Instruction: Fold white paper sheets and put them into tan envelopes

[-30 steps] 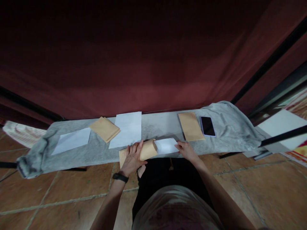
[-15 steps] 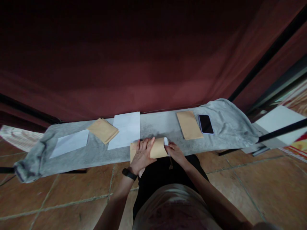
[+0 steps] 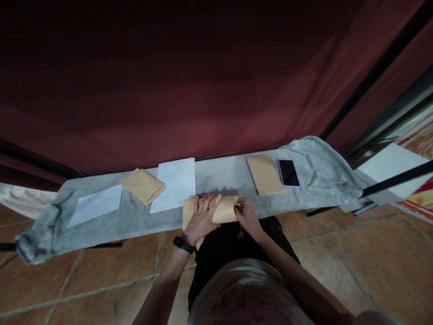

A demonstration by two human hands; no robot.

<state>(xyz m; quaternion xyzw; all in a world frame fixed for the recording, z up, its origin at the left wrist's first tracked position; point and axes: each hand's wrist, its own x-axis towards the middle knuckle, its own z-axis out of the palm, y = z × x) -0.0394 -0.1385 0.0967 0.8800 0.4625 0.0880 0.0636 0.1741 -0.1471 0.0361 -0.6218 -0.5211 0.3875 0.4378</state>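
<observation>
A tan paper envelope (image 3: 226, 211) lies crosswise at the front edge of the cloth-covered bench, above my lap. My left hand (image 3: 202, 217) rests flat over its left part, fingers spread and thumb stretched out. At the envelope's right end, my right hand (image 3: 247, 215) is closed with the fingers bent in at the mouth. A small bit of white paper (image 3: 236, 204) shows by those fingertips; the rest of it is hidden. A plain white sheet (image 3: 177, 178) is just beyond my left hand.
Several tan envelopes (image 3: 144, 185) overlap the white sheet at left, with another white sheet (image 3: 96, 205) farther left. To the right lie more tan envelopes (image 3: 266, 175) and a phone (image 3: 289, 173). A grey cloth (image 3: 223, 174) covers the narrow bench; a dark red panel (image 3: 209, 113) stands behind.
My right hand has moved up slightly at the envelope's mouth, its fingers more bent in. Less of the white paper shows there. My left hand stays on the envelope.
</observation>
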